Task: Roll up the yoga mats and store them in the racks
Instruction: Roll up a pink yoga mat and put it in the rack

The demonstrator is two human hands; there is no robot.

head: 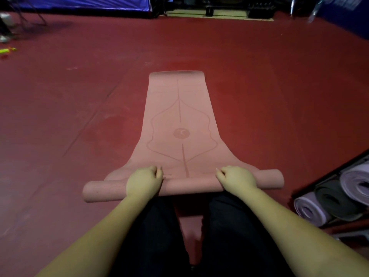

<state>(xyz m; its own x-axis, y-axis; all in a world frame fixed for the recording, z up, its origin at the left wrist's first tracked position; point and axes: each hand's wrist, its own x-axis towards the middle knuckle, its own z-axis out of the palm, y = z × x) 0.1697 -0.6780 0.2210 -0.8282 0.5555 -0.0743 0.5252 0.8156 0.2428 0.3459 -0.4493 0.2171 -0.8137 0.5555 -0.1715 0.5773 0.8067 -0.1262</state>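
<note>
A gym or sports hall: wide dark-red sports floor, blue padded barriers along the far edge at 11 o'clock, a pink yoga mat spread out, and a rack of rolled mats at 4 o'clock.

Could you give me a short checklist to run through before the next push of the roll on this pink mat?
1. Both hands on the roll: left hand and right hand both grip the rolled part of the pink mat: ok.
2. Hands evenly spaced about the mat's centre line: ok.
3. Roll ends level: the left end sits nearer the person than the right, so the roll looks skewed: not ok.
4. Unrolled stretch ahead lies flat: ok.
5. Roll tightness: cannot tell.
6. Space in the rack, which already holds rolled mats: cannot tell.
</note>
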